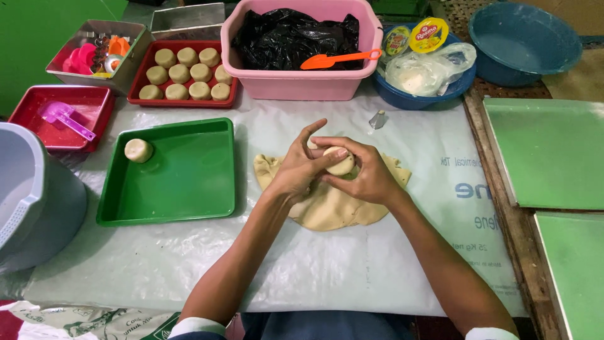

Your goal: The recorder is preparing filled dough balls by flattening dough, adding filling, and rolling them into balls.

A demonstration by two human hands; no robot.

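Observation:
Both hands meet over a flat sheet of pale dough (327, 211) on the plastic-covered table. My right hand (368, 176) cups a small round dough ball (341, 162). My left hand (299, 167) presses its thumb and fingers against that same ball. To the left lies a green tray (189, 195) with one shaped dough piece (138, 150) in its far left corner. Behind it, a red tray (135, 94) holds several round dough pieces (185, 74).
A pink tub (302, 85) with a black bag and an orange spatula (340, 58) stands at the back. Blue bowls (525, 41) sit back right, green boards (547, 151) on the right, a grey bucket (31, 201) at the left, and a red tray with a purple scoop (63, 116).

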